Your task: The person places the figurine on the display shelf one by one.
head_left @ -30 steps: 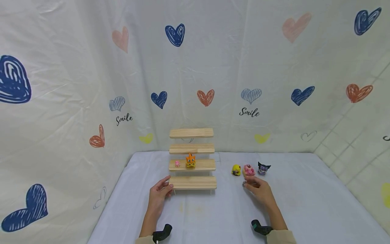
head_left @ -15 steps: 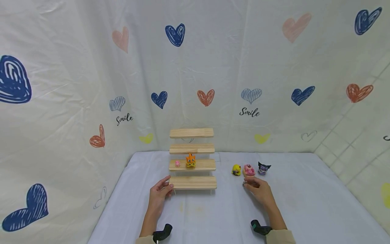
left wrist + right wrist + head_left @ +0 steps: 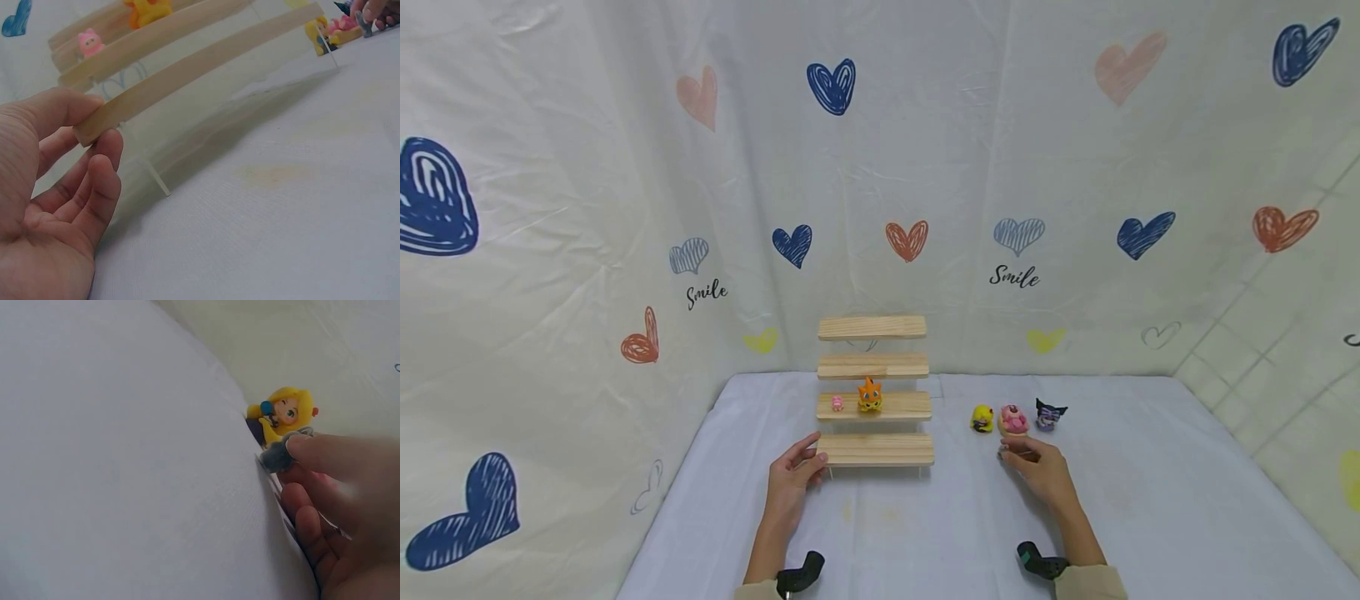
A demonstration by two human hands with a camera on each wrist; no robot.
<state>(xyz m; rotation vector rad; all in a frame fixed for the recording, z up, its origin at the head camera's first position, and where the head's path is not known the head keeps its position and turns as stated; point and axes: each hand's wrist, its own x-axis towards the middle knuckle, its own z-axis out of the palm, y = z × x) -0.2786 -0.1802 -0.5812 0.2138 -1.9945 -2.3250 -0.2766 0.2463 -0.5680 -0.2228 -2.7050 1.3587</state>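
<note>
My left hand (image 3: 793,468) pinches the left end of the lowest plank of a tiered wooden display stand (image 3: 875,451), thumb above and fingers below. One plank up stand a tiny pink figurine (image 3: 837,403) and a larger orange-and-yellow figurine (image 3: 869,397). To the right, my right hand (image 3: 1042,472) pinches a small grey figurine (image 3: 275,457) between thumb and index finger, low at the tablecloth; the fingers cover part of it. Just behind that hand sit a yellow-haired figurine (image 3: 295,411), a pink figurine (image 3: 1013,418) and a black-and-purple figurine (image 3: 1049,414).
A white cloth (image 3: 955,525) covers the table. Behind the stand hangs a white curtain (image 3: 955,167) printed with hearts. Thin clear supports (image 3: 156,178) hold the stand's lowest plank above the cloth.
</note>
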